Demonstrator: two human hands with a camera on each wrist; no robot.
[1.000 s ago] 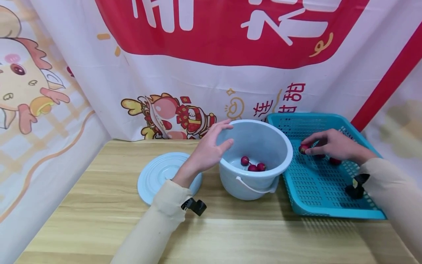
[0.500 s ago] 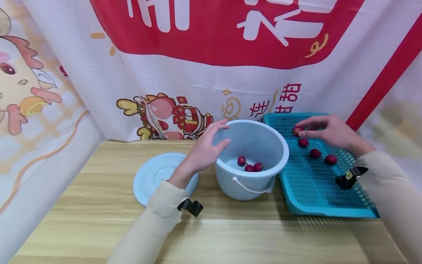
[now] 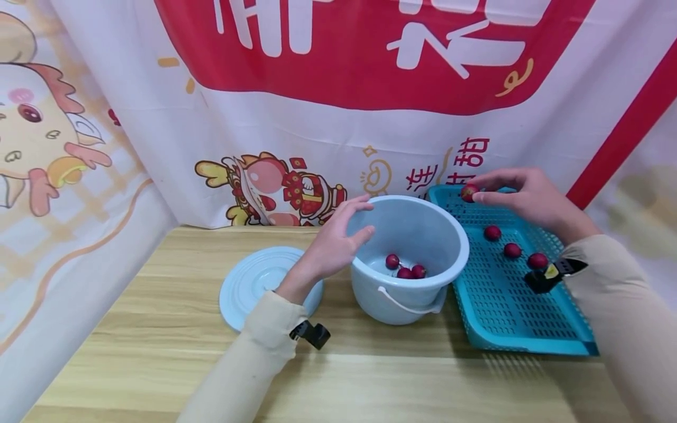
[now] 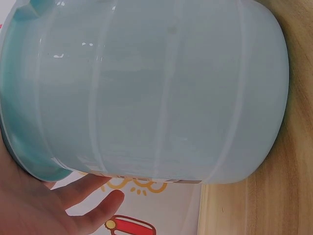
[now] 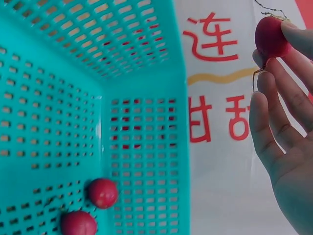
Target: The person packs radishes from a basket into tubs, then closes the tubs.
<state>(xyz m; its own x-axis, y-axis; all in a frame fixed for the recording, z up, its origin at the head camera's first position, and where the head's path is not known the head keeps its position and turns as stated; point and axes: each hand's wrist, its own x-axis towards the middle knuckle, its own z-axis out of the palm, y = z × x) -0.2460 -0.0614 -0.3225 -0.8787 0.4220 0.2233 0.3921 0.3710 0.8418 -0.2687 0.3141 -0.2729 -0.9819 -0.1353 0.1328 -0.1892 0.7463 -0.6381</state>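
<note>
My right hand [image 3: 536, 202] pinches a small round red radish [image 3: 468, 193] between thumb and fingers, over the far left end of the teal basket [image 3: 523, 343]. Thin root strands trail from this radish [image 5: 270, 36] in the right wrist view. Three more radishes [image 3: 512, 250] lie in a slanting row inside the basket. To the left of the basket stands a pale blue bucket [image 3: 391, 308] with three radishes [image 3: 392, 261] on its bottom. At the bucket's left rim is my left hand [image 3: 333, 244], thumb and fingers spread apart; in the left wrist view two fingers extend beside the bucket's outer wall [image 4: 137, 88].
A round pale blue lid [image 3: 243, 288] lies on the wooden table [image 3: 174, 329], partly behind the left forearm. The bucket's white handle [image 3: 407, 304] hangs down at its front. A printed cloth [image 3: 344, 126] closes off the back and sides.
My right hand has lifted the radish up from the basket floor and moved toward the back left, uncovering the other radishes. My left hand stays at the bucket's rim.
</note>
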